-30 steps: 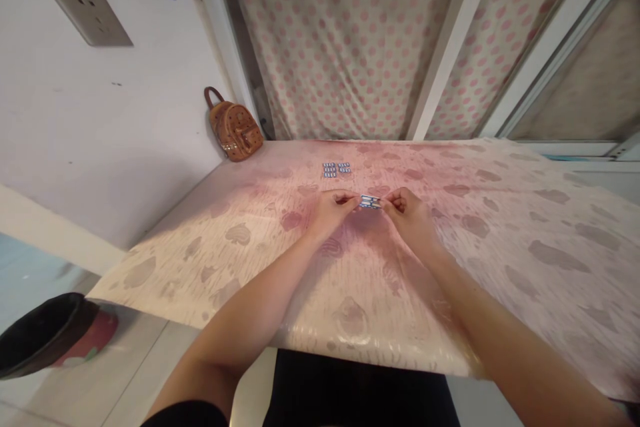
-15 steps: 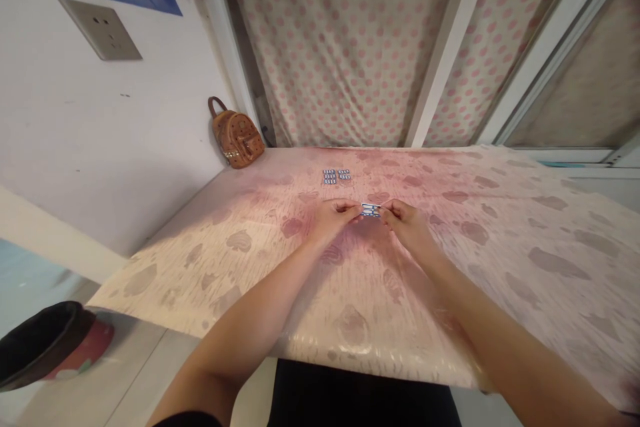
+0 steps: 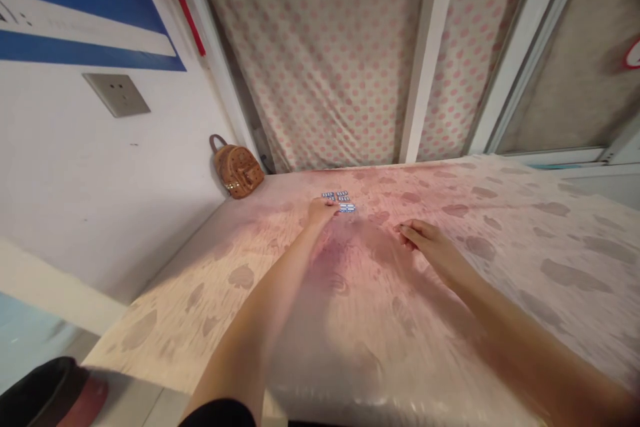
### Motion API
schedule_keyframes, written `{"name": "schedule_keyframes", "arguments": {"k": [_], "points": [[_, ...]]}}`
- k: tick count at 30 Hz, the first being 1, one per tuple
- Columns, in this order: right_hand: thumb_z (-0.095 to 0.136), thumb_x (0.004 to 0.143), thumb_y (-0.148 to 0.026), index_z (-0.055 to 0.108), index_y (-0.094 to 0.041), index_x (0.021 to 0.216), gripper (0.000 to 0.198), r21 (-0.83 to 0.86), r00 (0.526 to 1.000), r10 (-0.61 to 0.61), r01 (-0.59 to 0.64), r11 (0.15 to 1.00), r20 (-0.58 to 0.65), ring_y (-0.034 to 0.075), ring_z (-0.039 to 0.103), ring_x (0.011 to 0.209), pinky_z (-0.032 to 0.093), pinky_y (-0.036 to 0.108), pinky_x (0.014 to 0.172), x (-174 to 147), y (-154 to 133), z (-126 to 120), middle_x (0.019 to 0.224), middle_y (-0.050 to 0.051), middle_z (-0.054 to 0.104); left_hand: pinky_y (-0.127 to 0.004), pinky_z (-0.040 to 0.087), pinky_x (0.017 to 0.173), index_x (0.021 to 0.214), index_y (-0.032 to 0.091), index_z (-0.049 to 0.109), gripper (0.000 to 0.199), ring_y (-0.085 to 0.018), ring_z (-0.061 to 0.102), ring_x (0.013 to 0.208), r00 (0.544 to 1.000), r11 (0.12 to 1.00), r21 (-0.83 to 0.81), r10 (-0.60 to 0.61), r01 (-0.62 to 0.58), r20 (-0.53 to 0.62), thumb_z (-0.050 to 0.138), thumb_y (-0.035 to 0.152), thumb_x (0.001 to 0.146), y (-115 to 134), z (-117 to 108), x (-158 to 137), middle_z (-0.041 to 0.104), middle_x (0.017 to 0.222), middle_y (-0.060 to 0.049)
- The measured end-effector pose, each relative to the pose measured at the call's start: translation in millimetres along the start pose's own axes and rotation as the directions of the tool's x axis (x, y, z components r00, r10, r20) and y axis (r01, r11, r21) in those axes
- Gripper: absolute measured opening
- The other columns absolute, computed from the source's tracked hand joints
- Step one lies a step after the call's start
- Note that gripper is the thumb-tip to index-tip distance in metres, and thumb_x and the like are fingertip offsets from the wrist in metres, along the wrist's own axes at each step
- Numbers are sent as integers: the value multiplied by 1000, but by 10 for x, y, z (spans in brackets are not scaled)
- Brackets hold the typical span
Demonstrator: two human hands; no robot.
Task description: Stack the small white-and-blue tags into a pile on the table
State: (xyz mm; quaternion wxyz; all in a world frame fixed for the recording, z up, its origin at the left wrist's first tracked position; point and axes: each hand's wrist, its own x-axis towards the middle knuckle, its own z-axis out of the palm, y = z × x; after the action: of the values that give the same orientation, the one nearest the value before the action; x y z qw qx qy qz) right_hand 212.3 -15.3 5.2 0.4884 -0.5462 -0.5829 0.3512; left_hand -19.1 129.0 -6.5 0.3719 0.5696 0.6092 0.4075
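Observation:
A small blue-and-white card (image 3: 347, 207) is pinched in my left hand (image 3: 323, 209), thumb and fingers closed on its left edge. It is at or just above the tabletop, beside a group of similar blue-and-white pieces (image 3: 343, 195) lying in short rows. My left fingers partly cover the nearest pieces. To the right, apart from the card, my right hand (image 3: 416, 235) hovers low over the table with its fingers curled and the thumb against the index finger. Anything between those fingertips is too small or hidden to make out.
A patterned tablecloth (image 3: 300, 320) covers the table. At the far left corner a brown mini backpack (image 3: 237, 170) leans against the wall. A polka-dot curtain (image 3: 320, 67) hangs behind the far edge. A dark-rimmed red bin (image 3: 85, 403) stands on the floor at lower left.
My right hand has let go of the card and moved right and closer. My left hand has carried the card left and away, up to the laid-out pieces. The camera view has tilted upward.

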Motion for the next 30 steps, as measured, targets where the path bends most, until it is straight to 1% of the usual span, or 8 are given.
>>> {"name": "schedule_keyframes", "arguments": {"k": [6, 10, 14, 19, 21, 24, 27, 30], "points": [[53, 82, -52, 57, -22, 68, 33, -23, 999, 2, -1, 1000, 48, 16, 51, 60, 41, 32, 60, -48, 17, -43, 66, 2, 55, -25, 51, 62, 70, 15, 75, 4, -22, 71, 75, 997, 985, 170, 10, 4, -82, 75, 19, 70, -45, 160, 363, 73, 69, -6], [51, 86, -52, 57, -22, 69, 34, -54, 998, -37, 39, 998, 52, 15, 50, 59, 41, 31, 60, -114, -116, -39, 65, 2, 56, -28, 52, 65, 77, 14, 76, 8, -23, 72, 76, 996, 972, 236, 16, 6, -92, 73, 20, 73, -92, 240, 392, 75, 79, -9], [50, 87, -52, 57, -22, 72, 34, -41, 997, -47, 49, 998, 60, 15, 51, 57, 43, 31, 59, -188, -266, -32, 66, 2, 57, -35, 54, 76, 82, 13, 76, 13, -28, 71, 86, 995, 950, 312, 34, -3, -93, 71, 24, 77, -68, 182, 355, 76, 89, -15], [47, 91, -50, 60, -23, 75, 34, -42, 995, -84, 87, 995, 61, 14, 51, 56, 43, 30, 57, -252, -337, -46, 65, 2, 56, -41, 45, 103, 120, 15, 67, 35, -28, 62, 116, 946, 825, 545, 281, -150, -165, 47, 28, 94, -70, -74, 410, 68, 122, -17], [45, 93, -49, 60, -23, 77, 34, -49, 994, -97, 100, 994, 57, 14, 50, 56, 42, 29, 56, -277, -322, -49, 66, 1, 56, -41, 34, 114, 129, 16, 61, 40, -26, 51, 131, 939, 759, 620, 329, -200, -101, 41, 27, 97, -89, -122, 486, 62, 134, -16], [42, 96, -47, 61, -22, 81, 35, -86, 993, -104, 108, 990, 57, 13, 50, 57, 41, 28, 56, -319, -288, -39, 67, 1, 56, -44, 21, 121, 141, 22, 52, 48, -26, 35, 145, 965, 693, 685, 257, -226, 58, 32, 36, 100, -103, -37, 613, 50, 149, -11], [40, 98, -48, 59, -22, 80, 36, -144, 991, -114, 123, 982, 68, 14, 51, 60, 41, 28, 57, -354, -253, -19, 68, 0, 55, -49, 21, 121, 151, 26, 39, 60, -30, 22, 151, 981, 679, 708, 137, -192, 134, 21, 50, 100, -88, 194, 696, 34, 160, -8], [38, 100, -47, 57, -22, 80, 37, -204, 989, -117, 133, 970, 92, 13, 51, 60, 40, 28, 58, -371, -224, 4, 69, 0, 55, -54, 21, 119, 153, 26, 36, 67, -35, 20, 150, 980, 635, 748, 94, -195, 176, 18, 57, 96, -61, 432, 694, 27, 163, -9]]}}
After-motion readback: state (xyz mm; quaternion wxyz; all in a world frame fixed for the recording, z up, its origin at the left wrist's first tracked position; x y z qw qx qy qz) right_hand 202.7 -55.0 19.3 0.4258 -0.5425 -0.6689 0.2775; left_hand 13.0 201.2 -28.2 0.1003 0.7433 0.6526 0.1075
